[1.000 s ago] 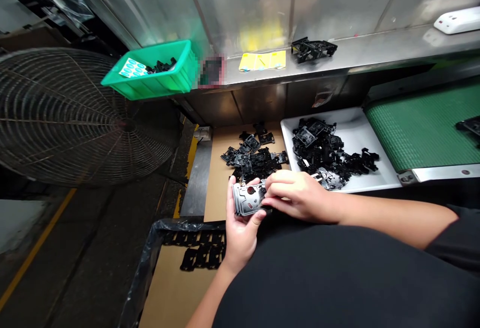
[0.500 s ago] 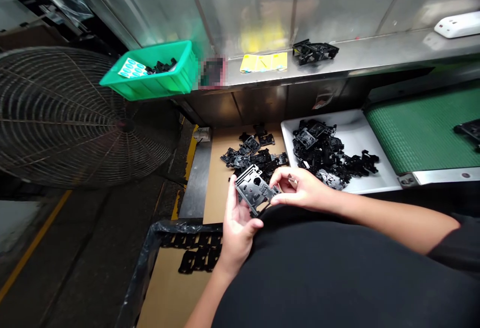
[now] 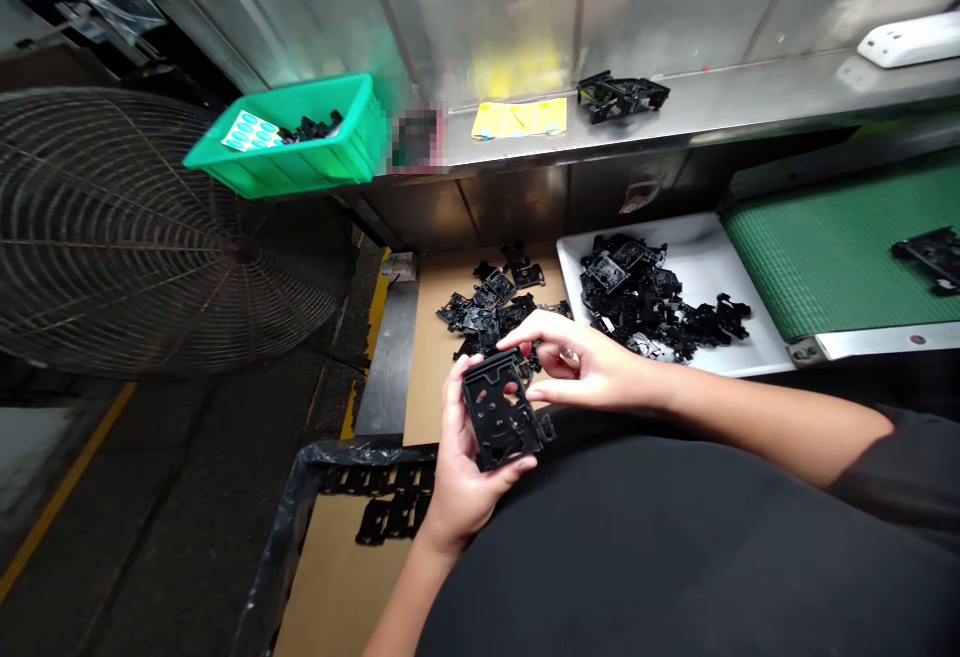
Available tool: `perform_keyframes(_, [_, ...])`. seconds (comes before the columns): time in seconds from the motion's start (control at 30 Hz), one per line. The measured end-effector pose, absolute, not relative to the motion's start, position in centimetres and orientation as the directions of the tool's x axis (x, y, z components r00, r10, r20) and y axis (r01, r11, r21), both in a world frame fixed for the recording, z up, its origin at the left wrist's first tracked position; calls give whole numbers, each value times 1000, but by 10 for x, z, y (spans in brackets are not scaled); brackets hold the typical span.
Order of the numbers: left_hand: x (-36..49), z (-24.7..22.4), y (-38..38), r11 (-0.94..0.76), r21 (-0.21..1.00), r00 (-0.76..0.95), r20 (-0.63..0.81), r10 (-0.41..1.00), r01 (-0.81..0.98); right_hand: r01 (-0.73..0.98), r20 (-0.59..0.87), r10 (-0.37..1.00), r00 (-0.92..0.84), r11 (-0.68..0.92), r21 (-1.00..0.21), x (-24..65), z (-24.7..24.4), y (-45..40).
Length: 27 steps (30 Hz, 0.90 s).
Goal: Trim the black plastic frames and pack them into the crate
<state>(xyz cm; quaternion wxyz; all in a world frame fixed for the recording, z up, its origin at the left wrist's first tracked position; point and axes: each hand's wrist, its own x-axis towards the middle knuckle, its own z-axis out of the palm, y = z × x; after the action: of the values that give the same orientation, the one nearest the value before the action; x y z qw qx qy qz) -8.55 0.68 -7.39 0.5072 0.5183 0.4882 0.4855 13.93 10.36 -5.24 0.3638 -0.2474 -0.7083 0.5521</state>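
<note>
My left hand (image 3: 466,467) is closed around a black moulded plastic part (image 3: 501,417), a flat frame with holes and small tabs. Its fingers lie behind the left edge and its thumb is at the lower edge. At the part's upper right corner is my right hand (image 3: 592,362), index finger on the top edge and thumb by the right side. Its other fingers are curled, and I cannot make out whether something small is in them. Behind the hands, a loose pile of similar black parts (image 3: 480,312) lies on a cardboard sheet (image 3: 427,377).
A white tray (image 3: 757,337) holds more black parts, beside a green conveyor belt (image 3: 825,267). On the metal ledge (image 3: 720,107) are a green bin (image 3: 300,162), yellow paper (image 3: 519,119) and more black parts (image 3: 622,95). A large fan (image 3: 150,237) stands left. Below, a lined box (image 3: 289,507) contains rows of parts.
The plastic part has been turned, so a darker face shows towards me. My right hand has shifted from its lower right corner to its upper right corner.
</note>
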Motion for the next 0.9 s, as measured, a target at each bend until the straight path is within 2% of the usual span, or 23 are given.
perform_keyframes(0.13, [-84,-71,6,0,1000,-42,-1,999,-11,-69,266,811,-521,271,-960,139,-53,98])
perform_keyframes(0.27, [-80,-68,5,34,999,-125,-38,991,-34,-122,434,702,-565,449,-885,138,-58,90])
perform_keyframes(0.33, [-77,-68,5,46,998,-118,-52,992,-49,-113,436,724,-534,450,-886,137,-60,87])
perform_keyframes(0.43, [-74,-66,4,80,984,-61,-91,994,-161,-96,278,821,-499,266,-959,135,-60,84])
perform_keyframes(0.5, [-72,-63,4,156,951,-24,-169,985,-268,-109,151,853,-499,111,-988,133,-60,83])
perform_keyframes(0.63, [-71,-56,4,361,814,94,-359,929,-456,-191,4,879,-477,-100,-977,129,-61,79])
perform_keyframes(0.73, [-70,-54,4,410,745,160,-387,908,-526,-200,-46,890,-454,-152,-968,127,-61,77])
perform_keyframes(0.9, [-70,-54,1,418,728,173,-391,904,-543,-184,-61,894,-444,-158,-970,128,-61,73])
